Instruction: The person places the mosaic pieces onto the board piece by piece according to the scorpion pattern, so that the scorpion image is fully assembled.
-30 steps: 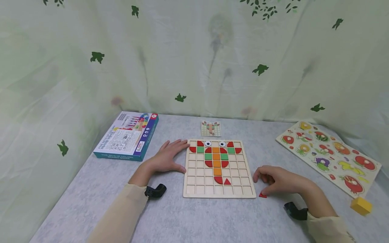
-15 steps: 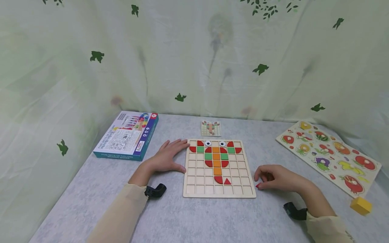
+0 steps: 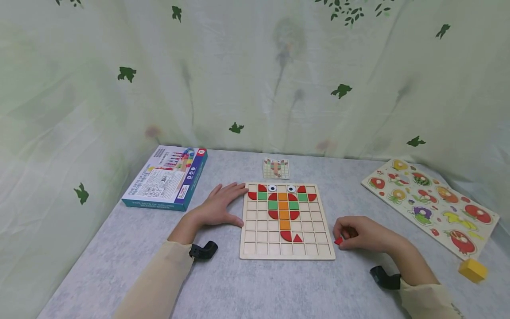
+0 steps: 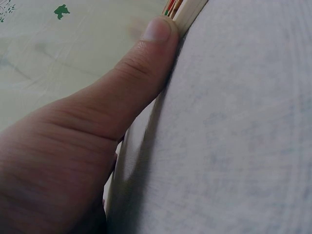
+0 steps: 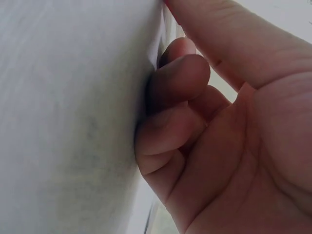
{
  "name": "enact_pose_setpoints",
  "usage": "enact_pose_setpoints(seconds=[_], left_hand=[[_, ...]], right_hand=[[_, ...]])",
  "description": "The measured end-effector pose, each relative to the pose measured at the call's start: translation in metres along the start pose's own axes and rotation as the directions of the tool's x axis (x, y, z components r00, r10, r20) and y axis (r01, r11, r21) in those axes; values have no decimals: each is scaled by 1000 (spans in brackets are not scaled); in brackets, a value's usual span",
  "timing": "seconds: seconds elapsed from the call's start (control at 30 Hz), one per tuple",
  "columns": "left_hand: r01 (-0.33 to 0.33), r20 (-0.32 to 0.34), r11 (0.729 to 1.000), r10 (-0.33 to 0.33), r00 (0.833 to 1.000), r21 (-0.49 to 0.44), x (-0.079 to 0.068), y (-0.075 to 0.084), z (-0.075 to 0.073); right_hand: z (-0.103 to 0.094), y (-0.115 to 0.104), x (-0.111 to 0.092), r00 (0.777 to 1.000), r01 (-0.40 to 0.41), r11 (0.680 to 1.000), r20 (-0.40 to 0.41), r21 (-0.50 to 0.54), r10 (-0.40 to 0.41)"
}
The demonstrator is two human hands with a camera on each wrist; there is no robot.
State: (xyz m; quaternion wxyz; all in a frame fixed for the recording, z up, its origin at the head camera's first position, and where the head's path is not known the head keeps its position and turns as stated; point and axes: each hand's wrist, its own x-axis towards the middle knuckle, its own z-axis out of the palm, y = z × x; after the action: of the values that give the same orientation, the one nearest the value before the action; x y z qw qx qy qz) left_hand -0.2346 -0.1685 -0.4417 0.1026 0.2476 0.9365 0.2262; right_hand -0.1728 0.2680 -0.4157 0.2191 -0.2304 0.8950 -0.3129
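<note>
A wooden grid board (image 3: 255,250) lies on the table, bearing red, green and orange pieces and two eye pieces. My left hand (image 3: 219,207) is spread flat at its left side, fingertips and thumb at the edge; in the left wrist view the thumb (image 4: 141,68) meets the board's edge. Just off the board's right edge, my right hand (image 3: 364,235) pinches a small red triangle piece (image 3: 338,241) between thumb and forefinger. The other fingers (image 5: 180,78) of that hand curl against the table in the right wrist view. Another red triangle (image 3: 297,238) lies on the board beside a red quarter-circle (image 3: 286,236).
Behind the board lies a small pattern card (image 3: 276,169). A blue and white box (image 3: 165,177) stands at the back left. On the right are a fruit puzzle board (image 3: 432,206) and a yellow block (image 3: 473,270). A leaf-printed curtain (image 3: 255,79) hangs behind the table.
The red triangle, formerly on the table under my right thumb, is now pinched and has moved up and left, close to the board's edge. My left hand has stayed in place.
</note>
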Motion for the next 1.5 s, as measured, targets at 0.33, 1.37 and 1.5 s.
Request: enact_pose_setpoints(seconds=[0.33,1.37,1.5], left_hand=[[3,1,1000,-3,1000,4,0,-1,0],[-12,-7,1000,12,1000,17,0,2,-2],[-12,-5,1000,12,1000,16,1,2,-1]], right_hand=[[4,-4,5,993,-45,998,-112,-45,39],[13,-44,31,994,73,997,-87,15,-71],[16,-53,39,995,85,996,-56,33,-83]])
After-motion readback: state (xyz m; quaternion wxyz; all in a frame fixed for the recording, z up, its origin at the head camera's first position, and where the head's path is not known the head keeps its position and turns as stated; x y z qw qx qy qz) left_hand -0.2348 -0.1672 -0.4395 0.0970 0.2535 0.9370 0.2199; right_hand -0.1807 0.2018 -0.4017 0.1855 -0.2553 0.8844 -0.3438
